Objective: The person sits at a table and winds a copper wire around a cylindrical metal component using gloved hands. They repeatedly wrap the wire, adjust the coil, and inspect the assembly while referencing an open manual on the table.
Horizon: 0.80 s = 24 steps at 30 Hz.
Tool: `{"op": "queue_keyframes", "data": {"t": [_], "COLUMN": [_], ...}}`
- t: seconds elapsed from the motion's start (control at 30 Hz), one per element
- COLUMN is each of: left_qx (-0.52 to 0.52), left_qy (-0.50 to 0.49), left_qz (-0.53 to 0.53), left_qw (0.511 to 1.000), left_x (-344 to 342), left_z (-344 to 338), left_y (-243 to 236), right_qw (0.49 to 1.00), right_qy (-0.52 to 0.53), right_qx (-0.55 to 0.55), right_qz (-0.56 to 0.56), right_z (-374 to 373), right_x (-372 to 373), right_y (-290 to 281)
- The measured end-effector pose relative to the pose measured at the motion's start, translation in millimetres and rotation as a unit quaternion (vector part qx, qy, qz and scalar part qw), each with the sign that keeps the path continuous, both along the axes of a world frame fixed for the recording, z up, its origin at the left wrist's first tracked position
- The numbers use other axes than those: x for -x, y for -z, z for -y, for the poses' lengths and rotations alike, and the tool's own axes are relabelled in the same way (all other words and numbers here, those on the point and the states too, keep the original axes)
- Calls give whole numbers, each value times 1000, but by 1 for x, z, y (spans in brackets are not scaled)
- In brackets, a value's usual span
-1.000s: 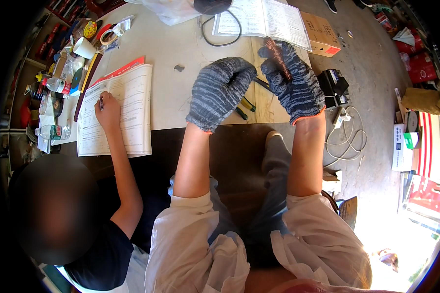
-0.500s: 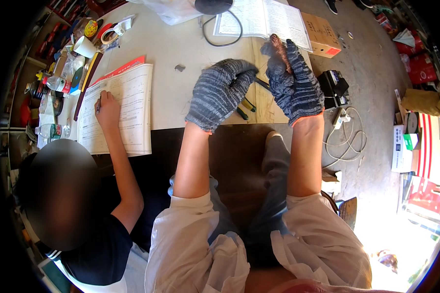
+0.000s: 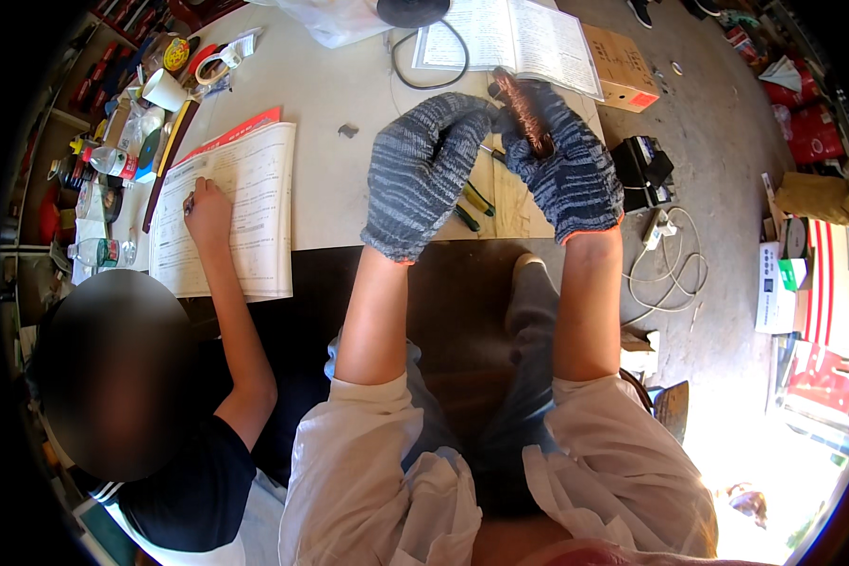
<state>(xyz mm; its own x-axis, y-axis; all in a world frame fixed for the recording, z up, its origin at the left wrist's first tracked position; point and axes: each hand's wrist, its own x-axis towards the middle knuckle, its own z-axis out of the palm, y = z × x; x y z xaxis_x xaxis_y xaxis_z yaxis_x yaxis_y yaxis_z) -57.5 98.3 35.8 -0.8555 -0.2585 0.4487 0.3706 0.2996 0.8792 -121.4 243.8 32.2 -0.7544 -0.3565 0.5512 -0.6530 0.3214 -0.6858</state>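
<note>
My right hand (image 3: 575,174), in a grey-and-black striped knit glove with an orange cuff, grips an elongated bundle of copper wire (image 3: 526,115) that lies slanted across its fingers. My left hand (image 3: 417,179), gloved the same way, is closed in a pinch just left of the bundle. What is between its fingertips, if anything, is too small to make out. Below and between the hands, a tool with yellow-and-black handles (image 3: 478,199) lies on the table (image 3: 330,189), partly hidden by my left hand.
At left a person's hand (image 3: 208,212) holds a pen over an open workbook (image 3: 259,226). Beyond my hands lie an open book (image 3: 547,42) and a black round object (image 3: 412,9) with a cable. A cardboard box (image 3: 618,68) and white power strip (image 3: 660,229) are at right.
The copper bundle has turned more into view in my right hand, whose fingers now curl behind it. My left hand has shifted slightly up, its fingertips nearer the bundle.
</note>
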Motion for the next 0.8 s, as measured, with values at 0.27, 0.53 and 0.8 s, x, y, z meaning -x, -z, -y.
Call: {"op": "queue_keyframes", "data": {"t": [0.27, 0.53, 0.8], "left_qx": [90, 207, 229], "left_qy": [-31, -25, -7], "left_qz": [-34, -36, -52], "left_qw": [995, 977, 972], "left_x": [-2, -1, -1], "left_z": [4, 6, 4], "left_y": [1, 6, 4], "right_qw": [993, 998, 989], "right_qy": [-94, -20, -104], "right_qx": [-16, -9, 54], "right_qz": [68, 64, 92], "right_z": [1, 5, 1], "right_x": [7, 9, 13], "right_y": [-3, 6, 10]}}
